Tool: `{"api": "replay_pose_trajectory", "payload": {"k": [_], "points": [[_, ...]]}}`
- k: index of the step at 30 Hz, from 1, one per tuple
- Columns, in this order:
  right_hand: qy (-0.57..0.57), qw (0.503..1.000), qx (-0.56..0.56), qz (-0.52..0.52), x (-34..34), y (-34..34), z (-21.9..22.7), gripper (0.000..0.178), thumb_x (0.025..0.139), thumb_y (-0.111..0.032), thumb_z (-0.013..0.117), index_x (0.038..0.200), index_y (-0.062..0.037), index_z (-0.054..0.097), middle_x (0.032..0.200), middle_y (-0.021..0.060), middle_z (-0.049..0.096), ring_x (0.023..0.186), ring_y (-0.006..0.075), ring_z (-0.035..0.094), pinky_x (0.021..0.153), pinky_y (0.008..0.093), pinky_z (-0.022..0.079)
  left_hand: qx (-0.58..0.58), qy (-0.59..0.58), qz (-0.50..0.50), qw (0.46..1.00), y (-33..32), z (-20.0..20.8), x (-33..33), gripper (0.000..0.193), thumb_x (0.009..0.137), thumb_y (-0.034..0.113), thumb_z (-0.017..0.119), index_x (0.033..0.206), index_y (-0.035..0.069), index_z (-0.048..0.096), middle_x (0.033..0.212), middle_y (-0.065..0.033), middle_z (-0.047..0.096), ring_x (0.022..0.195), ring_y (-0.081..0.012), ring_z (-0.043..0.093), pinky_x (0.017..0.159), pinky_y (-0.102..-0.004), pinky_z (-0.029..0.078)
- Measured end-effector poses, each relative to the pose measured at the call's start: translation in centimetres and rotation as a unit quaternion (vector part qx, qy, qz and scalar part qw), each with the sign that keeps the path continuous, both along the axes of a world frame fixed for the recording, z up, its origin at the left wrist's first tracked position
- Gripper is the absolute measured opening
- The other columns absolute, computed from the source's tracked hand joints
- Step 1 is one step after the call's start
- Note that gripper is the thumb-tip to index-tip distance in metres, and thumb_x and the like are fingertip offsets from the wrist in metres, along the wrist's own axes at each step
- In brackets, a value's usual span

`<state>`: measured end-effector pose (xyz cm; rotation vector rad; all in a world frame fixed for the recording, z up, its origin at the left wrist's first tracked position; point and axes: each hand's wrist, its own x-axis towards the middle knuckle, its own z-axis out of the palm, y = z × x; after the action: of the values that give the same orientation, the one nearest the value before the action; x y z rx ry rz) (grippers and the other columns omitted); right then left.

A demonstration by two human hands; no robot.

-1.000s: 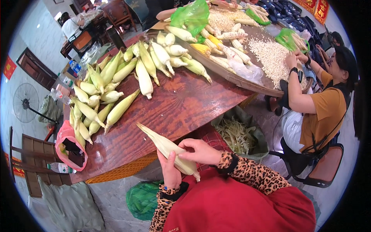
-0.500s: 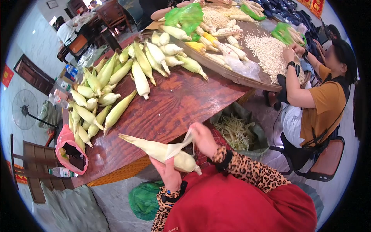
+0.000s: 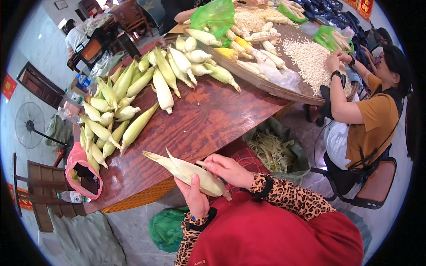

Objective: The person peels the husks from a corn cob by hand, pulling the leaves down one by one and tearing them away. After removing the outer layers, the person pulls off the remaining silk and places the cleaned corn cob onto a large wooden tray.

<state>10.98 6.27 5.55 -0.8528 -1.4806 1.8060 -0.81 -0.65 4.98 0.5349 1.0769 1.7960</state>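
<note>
An ear of corn (image 3: pixel 188 170) in pale green husk lies across my left hand (image 3: pixel 195 199). The fingers support it from beneath and the thumb presses over its near side. Its pointed tip aims up and left, the stem end down and right, and one husk leaf stands loose near the tip. My right hand (image 3: pixel 228 170) is closed beside the upper side of the ear, with a pale bit of husk (image 3: pixel 202 163) poking out between thumb and fingers. The rest of that piece is hidden.
Unshelled ears in husk (image 3: pixel 133 84) are heaped on the wooden table (image 3: pixel 195 117). A round tray (image 3: pixel 266 86) holds cobs and loose kernels. Husk strips fill a sack (image 3: pixel 273 150) at right. A pink bag (image 3: pixel 84 173) stands at left. A co-worker (image 3: pixel 377 106) sits at the tray.
The husk strip stretched between my right hand and the ear has come away from its middle. My right hand has moved down closer to the ear, and a leaf now sticks up near the tip.
</note>
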Motion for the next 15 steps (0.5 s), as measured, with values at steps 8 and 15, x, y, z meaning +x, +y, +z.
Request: {"api": "replay_pose_trajectory", "payload": {"k": [8,15], "points": [[-0.103,0.961,0.237,-0.101,-1.1,-1.8,-0.3,0.013,0.085,-0.007,0.046,0.093,0.0012,0.051,0.085,0.0171,0.054,0.078,0.0338,0.055,0.071,0.0372,0.045,-0.014,0.039,0.012,0.999,0.1,0.2,0.8,0.058,0.09,0.003,0.046,0.139,0.01,0.016,0.13,-0.0091,0.038,0.114,-0.0202,0.043,0.098,-0.0343,0.035],[0.062,0.941,-0.109,-0.315,4.8,6.9,-11.1,0.014,0.087,-0.006,0.042,0.087,-0.0056,0.056,0.074,0.001,0.054,0.063,0.0129,0.051,0.056,0.0261,0.042,0.019,0.043,0.018,0.999,-0.5,0.9,0.8,0.06,0.088,-0.001,0.044,0.14,0.009,0.016,0.129,-0.0092,0.04,0.112,-0.0203,0.044,0.097,-0.0348,0.036]]}}
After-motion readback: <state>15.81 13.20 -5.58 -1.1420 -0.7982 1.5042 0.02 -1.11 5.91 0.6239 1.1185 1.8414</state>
